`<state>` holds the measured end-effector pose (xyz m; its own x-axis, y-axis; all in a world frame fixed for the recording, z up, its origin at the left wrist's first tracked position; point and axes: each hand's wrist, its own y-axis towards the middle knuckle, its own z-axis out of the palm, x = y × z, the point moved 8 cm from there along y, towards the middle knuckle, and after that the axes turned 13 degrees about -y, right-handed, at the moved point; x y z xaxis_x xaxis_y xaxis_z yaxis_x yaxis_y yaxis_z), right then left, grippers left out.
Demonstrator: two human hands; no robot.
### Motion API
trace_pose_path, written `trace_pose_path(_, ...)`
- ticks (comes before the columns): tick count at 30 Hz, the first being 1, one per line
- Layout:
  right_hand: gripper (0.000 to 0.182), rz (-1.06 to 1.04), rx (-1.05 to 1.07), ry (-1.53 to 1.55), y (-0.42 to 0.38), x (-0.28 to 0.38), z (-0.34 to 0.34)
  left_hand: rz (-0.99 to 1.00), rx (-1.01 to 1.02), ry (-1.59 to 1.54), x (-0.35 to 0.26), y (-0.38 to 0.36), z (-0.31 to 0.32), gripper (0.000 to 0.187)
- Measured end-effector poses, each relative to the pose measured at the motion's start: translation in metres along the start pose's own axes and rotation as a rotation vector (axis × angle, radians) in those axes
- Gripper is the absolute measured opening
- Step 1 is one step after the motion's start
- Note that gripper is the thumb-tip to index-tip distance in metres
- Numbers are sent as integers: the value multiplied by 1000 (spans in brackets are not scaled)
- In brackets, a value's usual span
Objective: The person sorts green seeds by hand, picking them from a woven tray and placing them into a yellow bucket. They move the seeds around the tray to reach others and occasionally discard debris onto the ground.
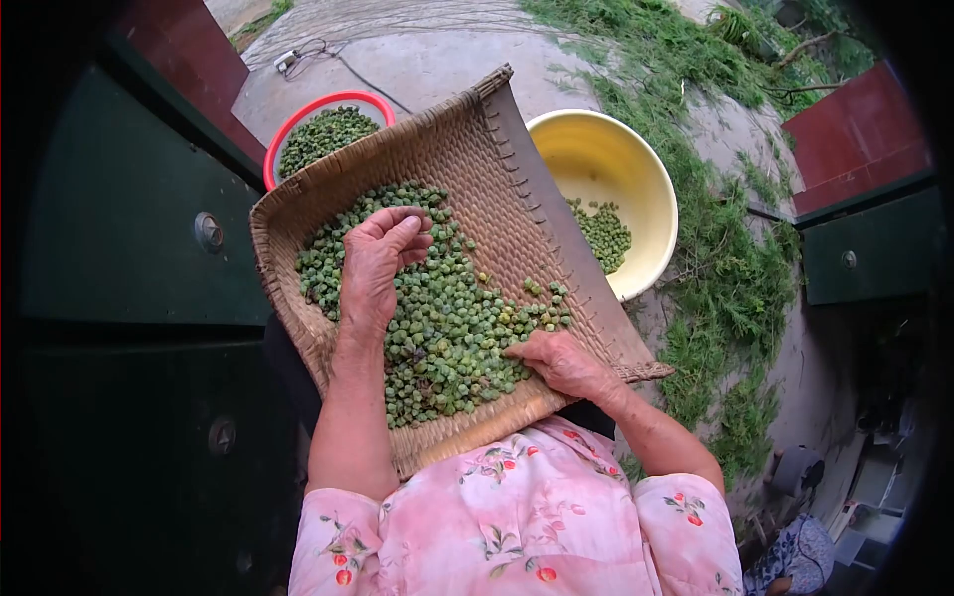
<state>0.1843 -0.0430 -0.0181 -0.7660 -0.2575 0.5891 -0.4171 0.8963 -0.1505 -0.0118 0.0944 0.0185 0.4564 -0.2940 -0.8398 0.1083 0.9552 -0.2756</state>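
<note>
A woven wicker winnowing basket (447, 149) rests tilted across my lap, holding a heap of small round green fruits or seed pods (447, 338). Above the upper part of the heap is my left hand (383, 253), its thumb and fingers drawn together in a pinch; anything between the fingertips is too small to make out. At the heap's right edge, my right hand (564, 363) touches the green pods with its index finger stretched out. Its other fingers are partly hidden beneath the hand. A few yellowish pods lie near that hand.
Beyond the basket's right edge stands a cream-yellow basin (651, 189) with some green pods in it. A red-rimmed basin (388, 107) full of pods sits at the upper left. Cut green branches (715, 328) cover the ground at right. Dark green door panels (129, 219) border the left.
</note>
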Motion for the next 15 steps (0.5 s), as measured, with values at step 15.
trace_pose_path(15,25,-7,-394,-307,36,-15,-48,1,21,-6,2,0,1,15)
